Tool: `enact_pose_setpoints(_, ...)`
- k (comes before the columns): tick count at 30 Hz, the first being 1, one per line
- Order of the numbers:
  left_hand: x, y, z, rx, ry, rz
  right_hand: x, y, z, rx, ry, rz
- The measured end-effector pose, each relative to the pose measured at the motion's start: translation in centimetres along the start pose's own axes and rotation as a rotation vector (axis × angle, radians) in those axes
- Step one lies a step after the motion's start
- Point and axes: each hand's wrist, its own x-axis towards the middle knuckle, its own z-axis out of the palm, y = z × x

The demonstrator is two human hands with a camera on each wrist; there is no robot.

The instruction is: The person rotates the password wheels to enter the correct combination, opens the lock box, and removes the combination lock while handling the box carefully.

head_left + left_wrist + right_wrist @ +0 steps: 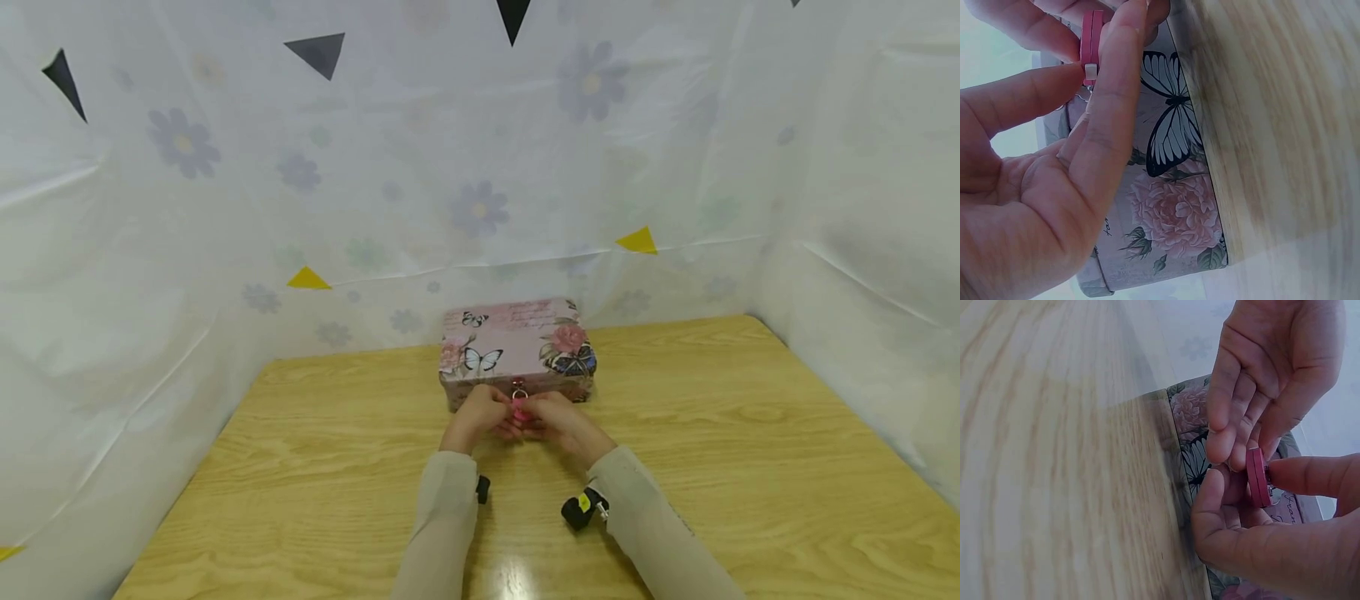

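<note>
A floral tin box (517, 337) with butterflies and roses on it stands lid down on the table (337, 467). From the clasp at its front hangs a small pink padlock (521, 408), its metal shackle showing above the fingers. My left hand (478, 412) pinches the padlock from the left, thumb against its edge in the left wrist view. From the other side my right hand (564, 423) holds it too; in the right wrist view that thumb (1307, 475) presses on the face of the padlock (1258, 478). The fingers of both hands meet beneath it.
A pale flower-printed sheet (480, 125) rises behind the table and along both sides, with yellow and dark triangles on it. Black straps (579, 508) sit at the wrists, below the sleeves.
</note>
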Motion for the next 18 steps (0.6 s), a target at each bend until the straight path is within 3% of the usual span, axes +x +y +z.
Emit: enact_pose_setpoints(18, -0.3, 0.38, 0.1, -0.04, -0.008, -0.015, -0.08, -0.07, -0.09, -0.009, -0.002, 0.006)
